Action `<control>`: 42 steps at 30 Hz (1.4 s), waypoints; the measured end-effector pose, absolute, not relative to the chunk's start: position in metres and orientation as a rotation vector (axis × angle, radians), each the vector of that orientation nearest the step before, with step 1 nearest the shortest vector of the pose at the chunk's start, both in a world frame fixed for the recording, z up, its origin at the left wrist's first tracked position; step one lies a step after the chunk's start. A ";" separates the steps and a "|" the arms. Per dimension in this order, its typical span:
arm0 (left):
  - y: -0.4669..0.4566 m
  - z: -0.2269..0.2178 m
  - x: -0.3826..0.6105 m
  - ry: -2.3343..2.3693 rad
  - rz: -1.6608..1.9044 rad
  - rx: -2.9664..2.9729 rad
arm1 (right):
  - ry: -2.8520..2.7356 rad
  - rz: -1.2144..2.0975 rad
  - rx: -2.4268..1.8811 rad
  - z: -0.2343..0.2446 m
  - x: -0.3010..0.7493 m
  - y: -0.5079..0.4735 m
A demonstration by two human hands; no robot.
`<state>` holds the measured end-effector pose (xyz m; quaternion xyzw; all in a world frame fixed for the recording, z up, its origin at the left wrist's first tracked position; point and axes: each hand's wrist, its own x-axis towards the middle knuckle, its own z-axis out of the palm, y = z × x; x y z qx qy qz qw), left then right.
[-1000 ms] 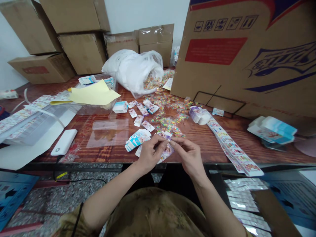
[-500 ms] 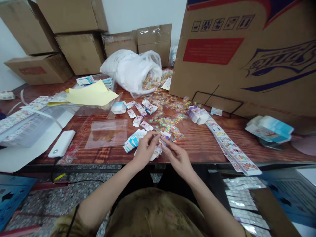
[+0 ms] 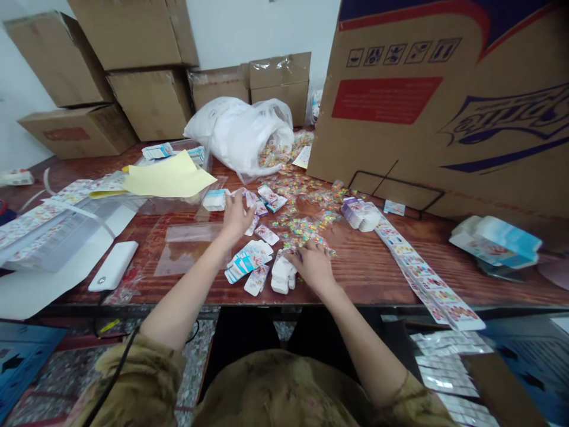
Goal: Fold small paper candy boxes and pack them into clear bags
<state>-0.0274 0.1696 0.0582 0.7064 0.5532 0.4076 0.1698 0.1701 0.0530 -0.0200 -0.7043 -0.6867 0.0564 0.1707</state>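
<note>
My left hand (image 3: 237, 216) reaches out over a loose group of small printed boxes, its fingers apart at their near edge. Part of a small box (image 3: 240, 193) shows at those fingertips. Nearer the table edge, my right hand (image 3: 315, 265) is lowered with spread fingers, between a pile of white small cartons (image 3: 283, 271) and small clear packets of coloured beads or candies (image 3: 306, 228). Its fingertips are partly hidden. Between the hands lie flat blue-and-white cartons (image 3: 243, 263) and a purple-edged carton (image 3: 256, 280).
A white bag (image 3: 235, 133) spills packets at the back. The large cardboard box (image 3: 382, 136) stands at right, near printed strips (image 3: 422, 270) and a carton stack (image 3: 495, 240). A white power bank (image 3: 113, 265) and yellow paper (image 3: 171, 175) lie left.
The hands were together over the cartons at the table's front and have separated. My left hand has moved forward and left to the small boxes; the right has moved slightly right.
</note>
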 end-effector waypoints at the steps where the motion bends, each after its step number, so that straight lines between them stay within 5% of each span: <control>1: 0.158 0.050 -0.025 1.614 1.043 2.130 | -1.979 0.129 -2.009 -0.021 0.169 0.052; 10: 0.047 -0.016 0.014 1.472 0.404 2.552 | -1.869 0.274 -1.829 -0.036 0.175 0.060; 19: 0.052 0.022 0.020 1.236 0.804 2.151 | -1.598 0.148 -1.392 0.005 0.183 0.043; 26: 0.051 0.044 0.024 0.690 0.312 1.350 | -1.657 0.340 -1.123 0.036 0.181 0.017; 36: 0.035 0.043 0.030 0.864 0.590 1.321 | -1.485 0.497 -1.118 0.037 0.182 -0.005; 42: 0.028 0.046 0.027 0.846 0.619 1.469 | -1.031 1.335 -0.974 0.042 0.183 0.000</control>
